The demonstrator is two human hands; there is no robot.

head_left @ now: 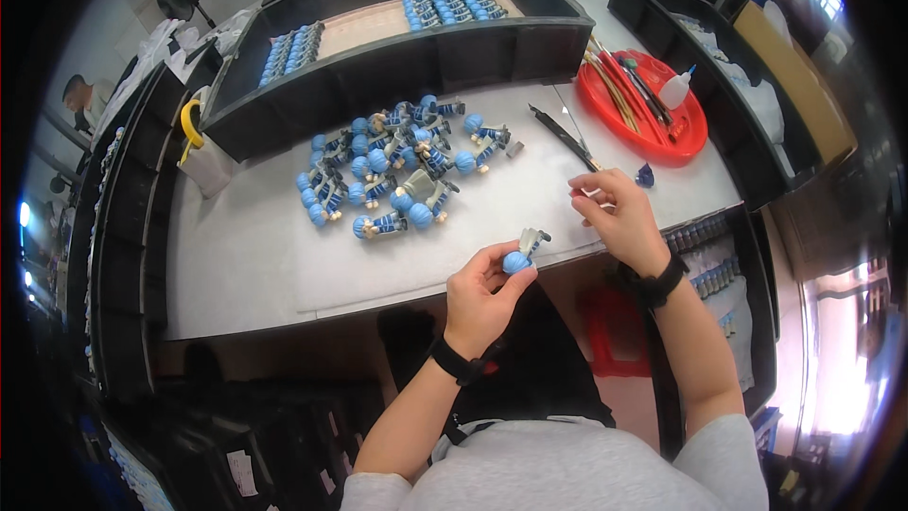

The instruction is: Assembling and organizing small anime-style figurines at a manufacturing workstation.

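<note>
my left hand (480,293) holds one toy figure (517,263), the fingers and thumb pinched around its round blue head. it sits just above the near edge of the desk (246,270) as i look down, in front of my body. its long axis runs on a slant: the head is low and to the left, in my grip, and the feet point up and away to the right, with a pale grey part along the body between.

that puts the free end, the feet, on the side toward my right hand (619,218). from those right fingers the figure lies down and to the left, near but apart, nothing touching. the left is plainly the nearer hand, since it has the figure. my right fingers are curled, thumb and forefinger narrow; i cannot tell whether something tiny is caught between their tips.

just past the right fingers lies a slim black tool (560,135), slanting away from me toward the upper left, and near the wrist side a small dark lump (645,175). the heap of figures (378,161) lies farther off, up and left of both hands.
</note>
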